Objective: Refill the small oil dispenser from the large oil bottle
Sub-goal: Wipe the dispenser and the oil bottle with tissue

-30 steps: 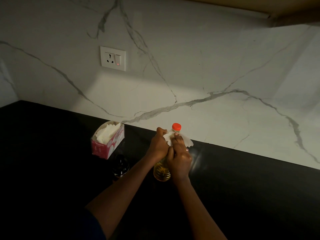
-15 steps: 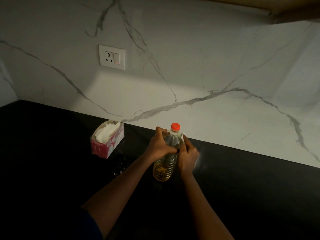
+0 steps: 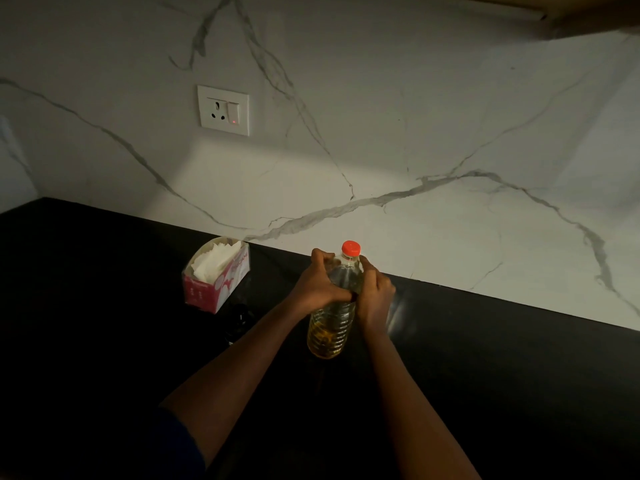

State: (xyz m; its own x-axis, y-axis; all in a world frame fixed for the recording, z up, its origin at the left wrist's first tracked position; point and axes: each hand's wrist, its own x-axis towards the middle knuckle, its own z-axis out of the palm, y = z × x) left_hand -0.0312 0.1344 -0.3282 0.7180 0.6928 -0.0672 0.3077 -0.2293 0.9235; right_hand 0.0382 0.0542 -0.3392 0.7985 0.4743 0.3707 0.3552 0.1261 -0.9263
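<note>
Bottle (image 3: 331, 306) stands upright on the black counter (image 3: 502, 375), close to the marble wall, red cap (image 3: 350, 248) on and pointing straight up, so its long axis is vertical. Both hands are clamped on it. The left grip (image 3: 320, 284) has fingers curled round the shoulder and upper body, and the right grip (image 3: 375, 294) wraps the other side with the thumb up by the neck.

Handling-wise, it's clear ribbed plastic with yellow oil only in the lower part, so I'd guess it's not that heavy, and the weight sits low. Thin plastic like this gives when you squeeze, and with the cap off a hard squeeze could burp oil out. If any oil is on the outside it'll be slick, though I can't tell from here. The ribs should help. I'd hold it round the ribbed middle with one hand and keep the other for the cap, then support the base when tipping.

The dispenser (image 3: 239, 318) is, I think, that dark little shape to the left of the bottle, just in front of the pink tissue box (image 3: 216, 275). It's too dim to say much about it, not even whether it's open. It sits apart from the bottle, so it probably wants pulling closer before any pouring.
</note>
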